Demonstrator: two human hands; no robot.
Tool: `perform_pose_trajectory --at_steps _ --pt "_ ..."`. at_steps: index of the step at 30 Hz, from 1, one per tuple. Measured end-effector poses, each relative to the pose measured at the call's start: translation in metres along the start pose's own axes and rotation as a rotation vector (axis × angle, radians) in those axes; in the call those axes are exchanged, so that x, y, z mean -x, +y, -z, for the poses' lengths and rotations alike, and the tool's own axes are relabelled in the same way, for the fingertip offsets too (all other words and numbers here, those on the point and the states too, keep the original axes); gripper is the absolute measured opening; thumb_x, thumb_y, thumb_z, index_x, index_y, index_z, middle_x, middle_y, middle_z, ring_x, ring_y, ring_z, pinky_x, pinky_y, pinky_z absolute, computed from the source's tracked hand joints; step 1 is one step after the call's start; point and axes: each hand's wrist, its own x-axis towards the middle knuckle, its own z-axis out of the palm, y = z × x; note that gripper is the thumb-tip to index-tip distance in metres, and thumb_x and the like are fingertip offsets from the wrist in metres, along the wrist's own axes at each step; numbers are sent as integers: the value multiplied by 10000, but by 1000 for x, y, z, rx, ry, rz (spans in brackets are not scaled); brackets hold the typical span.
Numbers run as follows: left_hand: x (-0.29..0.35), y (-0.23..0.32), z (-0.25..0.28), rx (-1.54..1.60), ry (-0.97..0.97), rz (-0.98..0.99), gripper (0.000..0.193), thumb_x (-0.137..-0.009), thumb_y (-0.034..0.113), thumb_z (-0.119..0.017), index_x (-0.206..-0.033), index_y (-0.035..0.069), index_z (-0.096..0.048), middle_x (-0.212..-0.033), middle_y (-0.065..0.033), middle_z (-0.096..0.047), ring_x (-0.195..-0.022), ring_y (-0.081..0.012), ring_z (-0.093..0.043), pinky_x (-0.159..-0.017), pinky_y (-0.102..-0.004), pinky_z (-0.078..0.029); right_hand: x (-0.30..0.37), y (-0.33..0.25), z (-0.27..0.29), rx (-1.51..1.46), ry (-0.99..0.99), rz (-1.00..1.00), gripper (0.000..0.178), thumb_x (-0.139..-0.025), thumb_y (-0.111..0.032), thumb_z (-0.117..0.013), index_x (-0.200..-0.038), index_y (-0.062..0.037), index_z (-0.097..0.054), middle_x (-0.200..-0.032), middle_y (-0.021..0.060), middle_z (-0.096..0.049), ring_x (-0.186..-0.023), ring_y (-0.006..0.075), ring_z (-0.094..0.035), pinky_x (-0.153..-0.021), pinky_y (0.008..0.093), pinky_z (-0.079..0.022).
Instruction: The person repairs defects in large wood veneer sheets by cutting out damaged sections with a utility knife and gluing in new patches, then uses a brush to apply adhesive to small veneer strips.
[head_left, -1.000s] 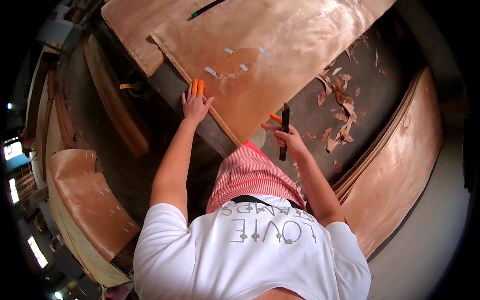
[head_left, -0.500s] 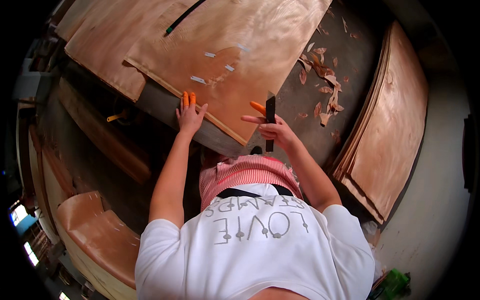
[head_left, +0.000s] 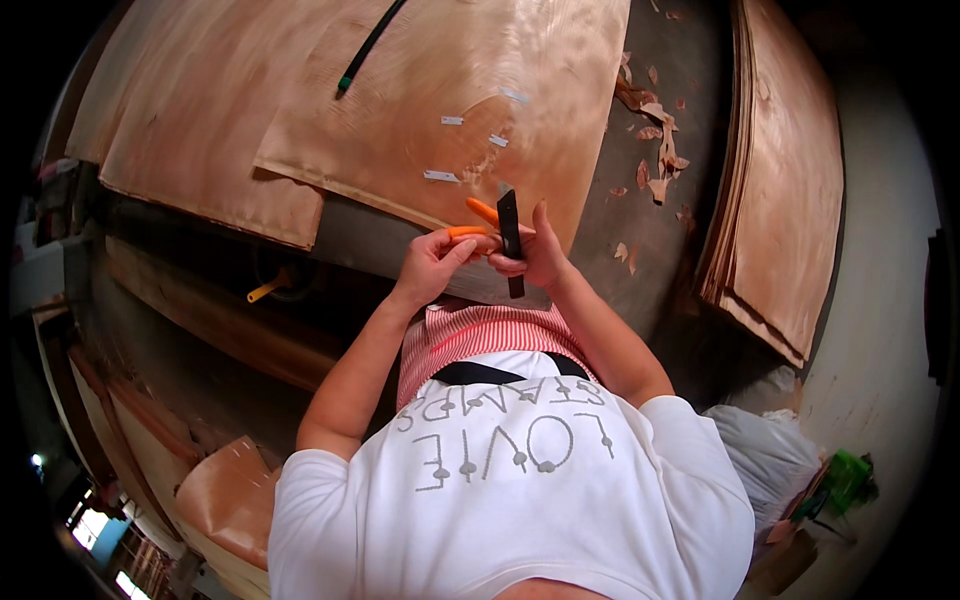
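Observation:
A black utility knife [head_left: 511, 235] stands nearly upright in my right hand [head_left: 545, 258], its bare blade pointing away from me. The thumb of that hand sticks up, and an orange finger cover [head_left: 482, 211] sits on one finger. Against the right fingertips, my left hand [head_left: 428, 268] is closed in a pinch, also with orange on its fingers. Whatever lies between the left fingers is too small to make out. Both hands are over the near edge of a thin wood veneer sheet [head_left: 380, 140], which bears several small pale tape strips [head_left: 440, 176].
A black strip with a green end [head_left: 370, 45] lies farther back on the veneer. More sheets [head_left: 210, 180] overlap at left. To the right, veneer scraps [head_left: 660, 150] litter the dark floor beside a tall veneer stack [head_left: 790, 180]. A yellow handle [head_left: 268, 284] juts out below the table.
My left hand has left the veneer's edge and come right to meet my right hand, closing in a pinch. My right hand, still holding the knife, has shifted slightly left.

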Motion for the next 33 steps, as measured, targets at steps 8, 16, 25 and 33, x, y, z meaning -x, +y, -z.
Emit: perform_pose_trajectory --at_steps 8,16,25,33 --pt "1 17 22 -49 -85 -21 233 -888 93 -518 -1059 -58 -567 -939 -89 -636 -851 -130 -606 -786 -245 -481 -9 -1 -14 -138 -99 12 1032 -651 -852 -233 -1421 -177 -108 -1163 127 -553 -473 50 -250 -434 166 -196" --pt "4 31 -6 -267 38 136 224 -823 99 -605 -996 -43 -591 -853 -42 -632 -771 -69 -577 -712 -211 -466 13 -19 -28 403 -55 -2 977 -686 -830 -153 -1413 -179 -180 -867 -16 -541 -502 47 -242 -450 184 -173" --pt "26 37 -52 -179 232 97 167 -810 58 -593 -945 -38 -615 -827 -41 -637 -751 -70 -582 -695 -207 -470 43 -31 -40 550 -139 -20 1006 -671 -841 -139 -1407 -157 -201 -862 -27 -554 -518 38 -246 -449 189 -166" --pt "47 55 -90 -225 269 101 181 -841 77 -558 -935 -62 -626 -823 -52 -647 -746 -83 -587 -701 -215 -482 47 -28 -28 -4 -317 -177 1079 -632 -861 -217 -1414 -121 -146 -1045 88 -594 -484 57 -232 -420 179 -168"
